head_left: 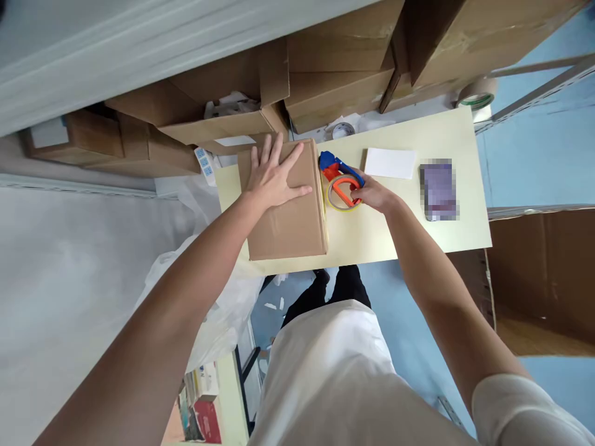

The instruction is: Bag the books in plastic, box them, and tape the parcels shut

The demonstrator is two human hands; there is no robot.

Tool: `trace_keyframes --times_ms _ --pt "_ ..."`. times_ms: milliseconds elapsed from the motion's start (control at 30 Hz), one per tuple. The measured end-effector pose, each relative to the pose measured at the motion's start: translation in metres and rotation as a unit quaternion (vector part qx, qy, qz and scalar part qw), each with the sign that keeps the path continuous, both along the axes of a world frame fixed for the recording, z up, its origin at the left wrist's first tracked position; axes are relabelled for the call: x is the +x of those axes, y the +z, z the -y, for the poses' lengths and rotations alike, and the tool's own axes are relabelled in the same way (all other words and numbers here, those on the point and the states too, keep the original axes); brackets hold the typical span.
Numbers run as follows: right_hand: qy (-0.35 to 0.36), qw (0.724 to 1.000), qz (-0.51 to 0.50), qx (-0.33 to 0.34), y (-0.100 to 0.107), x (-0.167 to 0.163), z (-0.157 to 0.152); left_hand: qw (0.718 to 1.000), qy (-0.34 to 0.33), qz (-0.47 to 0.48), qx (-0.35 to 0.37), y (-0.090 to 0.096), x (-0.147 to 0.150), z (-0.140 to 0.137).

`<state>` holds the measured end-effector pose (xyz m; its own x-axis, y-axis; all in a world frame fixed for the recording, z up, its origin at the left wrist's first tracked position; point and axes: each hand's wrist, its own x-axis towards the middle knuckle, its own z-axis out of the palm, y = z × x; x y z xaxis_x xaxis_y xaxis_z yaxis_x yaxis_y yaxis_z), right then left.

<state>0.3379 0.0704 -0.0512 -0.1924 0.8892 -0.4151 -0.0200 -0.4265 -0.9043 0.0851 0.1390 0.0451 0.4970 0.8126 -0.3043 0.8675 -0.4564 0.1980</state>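
A closed brown cardboard box [288, 229] rests on the left half of a pale yellow table [362, 238]. My left hand [273, 176] lies flat across its top with the fingers spread. At the box's right side, my right hand [374, 193] grips a blue and red tape dispenser [341, 166]. A roll of tape [331, 197] sits in the dispenser, whose blue head is against or very close to the box's right edge. The fingers of my right hand are partly hidden behind the dispenser.
A white pad or small box [389, 163] and a blurred-out, phone-like object [439, 190] lie on the table's right. Behind stand several cardboard boxes [337, 93], a small tape roll [343, 129] and a brown tape roll [477, 94]. Left, plastic sheeting [223, 319] hangs near the table.
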Motion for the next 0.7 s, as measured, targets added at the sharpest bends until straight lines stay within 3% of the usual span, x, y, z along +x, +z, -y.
trace_keyframes --times_ms 133,233,400,533,600,700 --pt "-0.016 1.000 0.020 0.006 -0.003 -0.010 0.015 1.000 -0.002 0.000 0.002 -0.007 0.006 -0.008" --pt "-0.025 0.999 0.035 -0.007 -0.006 -0.009 0.046 1.000 -0.002 0.000 0.001 -0.008 0.004 -0.006" --pt "-0.012 0.997 0.046 -0.058 -0.009 -0.012 0.166 1.000 -0.009 -0.004 -0.002 -0.007 0.003 -0.006" --pt "-0.032 0.996 0.018 -0.085 -0.007 -0.053 0.251 1.000 0.005 0.016 0.002 -0.007 0.005 -0.004" --pt "-0.062 0.994 0.013 -0.087 -0.004 -0.080 0.267 1.000 0.013 0.028 -0.004 -0.007 0.007 -0.004" --pt "-0.096 0.991 0.025 -0.094 0.000 -0.107 0.263 0.999 0.029 0.032 -0.005 -0.007 0.007 -0.007"
